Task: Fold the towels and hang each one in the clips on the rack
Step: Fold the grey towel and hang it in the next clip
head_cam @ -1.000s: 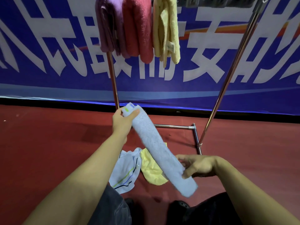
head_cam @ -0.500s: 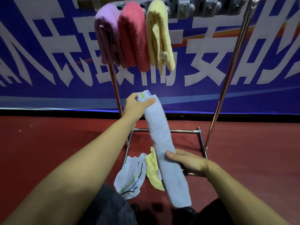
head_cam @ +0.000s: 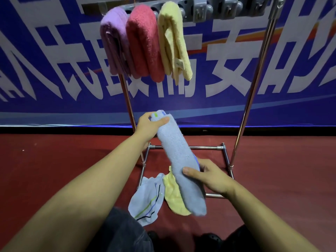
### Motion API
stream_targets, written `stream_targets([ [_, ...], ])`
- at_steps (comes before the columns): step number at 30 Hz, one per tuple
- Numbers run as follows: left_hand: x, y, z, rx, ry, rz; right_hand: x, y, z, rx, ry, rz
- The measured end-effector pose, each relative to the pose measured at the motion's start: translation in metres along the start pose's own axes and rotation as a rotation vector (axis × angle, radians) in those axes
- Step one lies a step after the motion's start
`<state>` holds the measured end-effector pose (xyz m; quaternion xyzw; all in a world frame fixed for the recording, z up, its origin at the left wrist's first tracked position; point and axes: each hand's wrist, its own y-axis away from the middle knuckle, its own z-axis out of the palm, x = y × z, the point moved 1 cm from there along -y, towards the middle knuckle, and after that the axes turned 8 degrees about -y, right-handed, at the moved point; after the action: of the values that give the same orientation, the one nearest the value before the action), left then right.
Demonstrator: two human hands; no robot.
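A long folded light-blue towel (head_cam: 177, 155) hangs nearly upright in front of me. My left hand (head_cam: 148, 127) grips its top end, thumb across the front. My right hand (head_cam: 207, 176) holds its lower half, thumb on the front and fingers behind. Above, a purple towel (head_cam: 113, 40), a red towel (head_cam: 144, 42) and a yellow towel (head_cam: 173, 40) hang folded from the grey clip bar (head_cam: 214, 10) of the rack. To their right the clips hold nothing. On the floor lie a pale striped towel (head_cam: 146, 202) and a yellow one (head_cam: 172, 195).
The metal rack has two uprights (head_cam: 254, 84) and a rectangular floor frame (head_cam: 201, 147) on red flooring (head_cam: 54, 160). A blue banner with white characters (head_cam: 45, 60) runs behind it. My knees (head_cam: 120, 231) show at the bottom.
The blue towel has swung from a slant to nearly upright and risen. My right hand moved from under its lower end to gripping its lower half. The view tilted up, showing the clip bar.
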<state>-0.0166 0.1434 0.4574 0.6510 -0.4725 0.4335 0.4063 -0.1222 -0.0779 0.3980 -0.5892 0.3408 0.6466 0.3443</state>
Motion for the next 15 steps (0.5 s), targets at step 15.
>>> stream_targets([
  [15,-0.109,0.067,0.049,-0.758,0.173,-0.73,-0.017,-0.006,-0.015,0.164,-0.298,-0.091],
])
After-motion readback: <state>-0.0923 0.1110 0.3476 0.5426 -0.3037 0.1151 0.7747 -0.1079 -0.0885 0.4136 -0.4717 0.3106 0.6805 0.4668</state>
